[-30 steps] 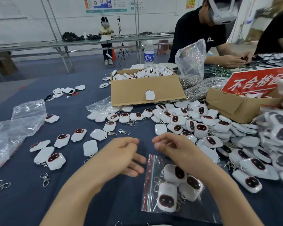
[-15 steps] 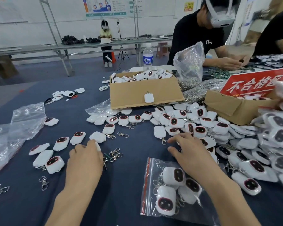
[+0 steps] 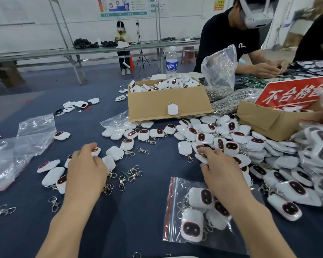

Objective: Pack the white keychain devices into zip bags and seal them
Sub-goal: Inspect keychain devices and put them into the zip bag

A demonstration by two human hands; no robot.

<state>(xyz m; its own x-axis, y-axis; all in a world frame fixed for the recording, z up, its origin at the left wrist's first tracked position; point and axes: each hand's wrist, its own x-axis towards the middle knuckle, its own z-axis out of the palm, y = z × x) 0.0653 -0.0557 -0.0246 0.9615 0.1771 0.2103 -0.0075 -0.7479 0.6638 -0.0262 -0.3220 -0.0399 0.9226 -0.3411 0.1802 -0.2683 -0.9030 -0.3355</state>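
Observation:
A clear zip bag (image 3: 174,194) with a red strip lies on the dark blue table near me, holding three white keychain devices (image 3: 200,198). My right hand (image 3: 219,169) reaches over the bag's top to the edge of the big device pile (image 3: 257,146), its fingers stretched out and touching devices there. On the left, my left hand (image 3: 86,168) lies over scattered devices, with its fingertips on a red-rimmed one (image 3: 97,151). Another white device (image 3: 109,162) sits beside its thumb. What is under that palm is hidden.
Loose metal clasps (image 3: 133,172) lie between my hands. A cardboard box (image 3: 166,105) full of devices stands ahead, and a second box (image 3: 265,120) with a red sign (image 3: 291,94) at right. Crumpled clear plastic (image 3: 17,149) lies at left. A water bottle (image 3: 172,62) and two seated people (image 3: 229,40) are beyond.
Both hands left the spot above the bag. The left went out left onto the scattered devices, the right forward to the pile's edge. The bag stayed put.

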